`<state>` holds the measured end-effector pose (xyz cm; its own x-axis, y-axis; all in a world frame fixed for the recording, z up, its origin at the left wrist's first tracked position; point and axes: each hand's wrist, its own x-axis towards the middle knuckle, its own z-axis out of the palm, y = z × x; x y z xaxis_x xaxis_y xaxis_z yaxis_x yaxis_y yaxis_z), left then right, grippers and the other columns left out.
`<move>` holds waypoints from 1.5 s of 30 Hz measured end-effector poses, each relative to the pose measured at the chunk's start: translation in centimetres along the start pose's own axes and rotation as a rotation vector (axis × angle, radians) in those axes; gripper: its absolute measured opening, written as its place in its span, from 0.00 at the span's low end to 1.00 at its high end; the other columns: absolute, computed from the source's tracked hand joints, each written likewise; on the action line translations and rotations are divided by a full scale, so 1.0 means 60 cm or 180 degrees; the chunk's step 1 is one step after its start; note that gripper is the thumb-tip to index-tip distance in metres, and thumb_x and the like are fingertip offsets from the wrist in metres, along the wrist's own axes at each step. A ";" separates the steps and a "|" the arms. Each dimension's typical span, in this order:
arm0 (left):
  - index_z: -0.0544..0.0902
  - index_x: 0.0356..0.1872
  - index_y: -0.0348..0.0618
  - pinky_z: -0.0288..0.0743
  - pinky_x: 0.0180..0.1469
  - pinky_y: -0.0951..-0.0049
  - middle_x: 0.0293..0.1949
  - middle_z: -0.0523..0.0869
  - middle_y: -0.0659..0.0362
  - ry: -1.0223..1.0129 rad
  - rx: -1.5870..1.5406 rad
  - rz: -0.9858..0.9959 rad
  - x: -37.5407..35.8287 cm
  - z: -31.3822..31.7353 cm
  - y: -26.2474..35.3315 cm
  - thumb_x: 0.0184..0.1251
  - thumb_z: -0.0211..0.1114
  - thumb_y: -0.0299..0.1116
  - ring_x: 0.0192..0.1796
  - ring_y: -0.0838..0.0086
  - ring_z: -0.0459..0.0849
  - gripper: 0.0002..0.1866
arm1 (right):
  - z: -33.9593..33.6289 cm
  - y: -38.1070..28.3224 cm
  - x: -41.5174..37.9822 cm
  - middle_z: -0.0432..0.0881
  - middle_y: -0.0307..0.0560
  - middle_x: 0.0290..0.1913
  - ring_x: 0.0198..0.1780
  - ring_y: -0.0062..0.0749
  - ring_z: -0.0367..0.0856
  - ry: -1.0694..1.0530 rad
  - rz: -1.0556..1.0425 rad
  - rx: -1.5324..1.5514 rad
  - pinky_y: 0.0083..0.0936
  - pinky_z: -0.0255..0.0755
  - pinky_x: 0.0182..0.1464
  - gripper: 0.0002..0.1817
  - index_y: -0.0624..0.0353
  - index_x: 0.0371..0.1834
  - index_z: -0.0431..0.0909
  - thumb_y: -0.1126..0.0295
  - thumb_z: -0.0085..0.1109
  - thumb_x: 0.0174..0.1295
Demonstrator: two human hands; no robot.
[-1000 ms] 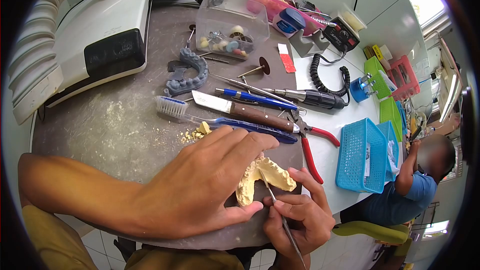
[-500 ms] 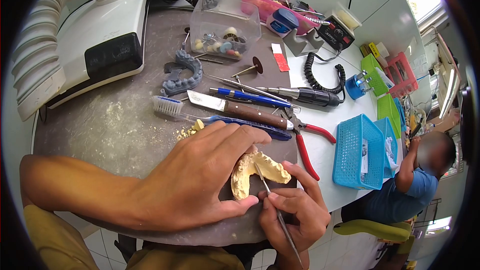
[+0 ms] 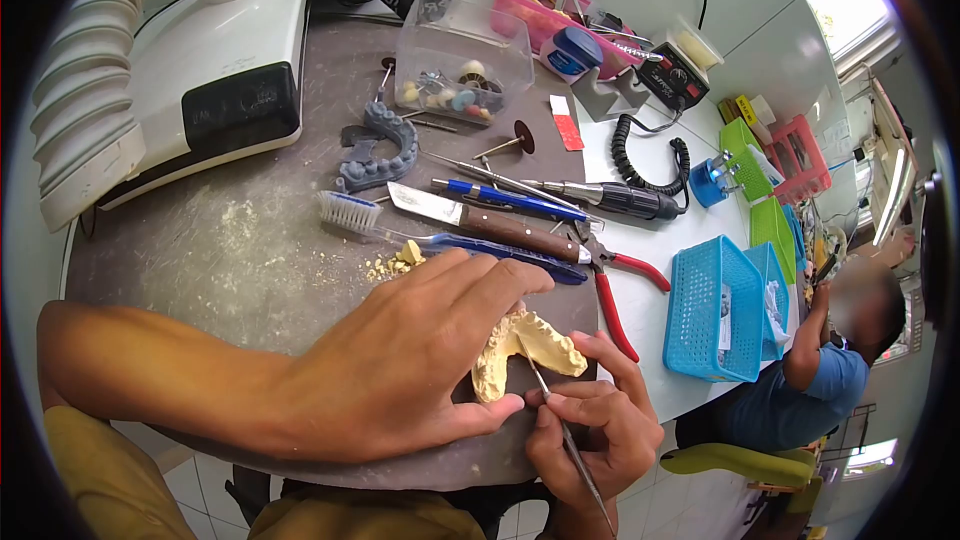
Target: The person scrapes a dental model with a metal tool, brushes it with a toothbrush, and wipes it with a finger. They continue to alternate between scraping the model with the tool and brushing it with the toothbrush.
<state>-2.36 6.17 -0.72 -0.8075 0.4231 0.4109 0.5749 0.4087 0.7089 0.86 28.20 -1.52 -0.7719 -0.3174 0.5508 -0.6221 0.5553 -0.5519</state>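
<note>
A cream plaster dental cast [image 3: 543, 344], shaped like a horseshoe, is held just over the near edge of the bench. My left hand [image 3: 400, 355] grips it from the left, fingers over its far side and thumb at its near left end. Pinched in my right hand [image 3: 605, 430] is a thin metal dental carving tool [image 3: 570, 443]. Its tip touches the inner face of the cast, and a right finger rests by the cast's right end. Plaster crumbs [image 3: 392, 265] lie beyond my left hand.
Beyond my hands lie a toothbrush [image 3: 350, 212], a wooden-handled knife [image 3: 520, 233], a blue pen [image 3: 505, 197], red-handled pliers [image 3: 608, 290] and a handpiece [image 3: 630, 198]. A grey dental model [image 3: 385, 155] is farther back. Blue baskets [image 3: 715, 310] stand right, near a seated person [image 3: 810, 380].
The view has shifted slightly, so the bench things appear a little to the right. My hands keep the same grips, with the tool tip still at the cast's inner face.
</note>
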 end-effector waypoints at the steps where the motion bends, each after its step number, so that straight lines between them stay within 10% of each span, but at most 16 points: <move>1: 0.74 0.66 0.40 0.78 0.54 0.60 0.44 0.84 0.53 0.0006 0.0018 0.0026 0.000 0.000 0.000 0.52 0.84 0.38 0.48 0.59 0.85 0.40 | 0.001 -0.001 0.000 0.91 0.50 0.26 0.60 0.59 0.88 -0.0002 0.0083 0.0022 0.60 0.70 0.72 0.06 0.60 0.28 0.82 0.79 0.67 0.46; 45: 0.74 0.67 0.39 0.79 0.54 0.60 0.44 0.83 0.52 -0.0015 0.0058 0.0022 0.000 0.000 0.001 0.53 0.84 0.39 0.48 0.58 0.84 0.41 | 0.006 0.002 -0.004 0.91 0.41 0.30 0.57 0.54 0.90 0.0121 0.0004 -0.0110 0.60 0.72 0.70 0.09 0.57 0.31 0.84 0.78 0.72 0.46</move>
<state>-2.33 6.20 -0.71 -0.8030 0.4296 0.4131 0.5827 0.4203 0.6956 0.91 28.07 -1.96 -0.7667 -0.2876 0.5739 -0.6158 0.5822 -0.5309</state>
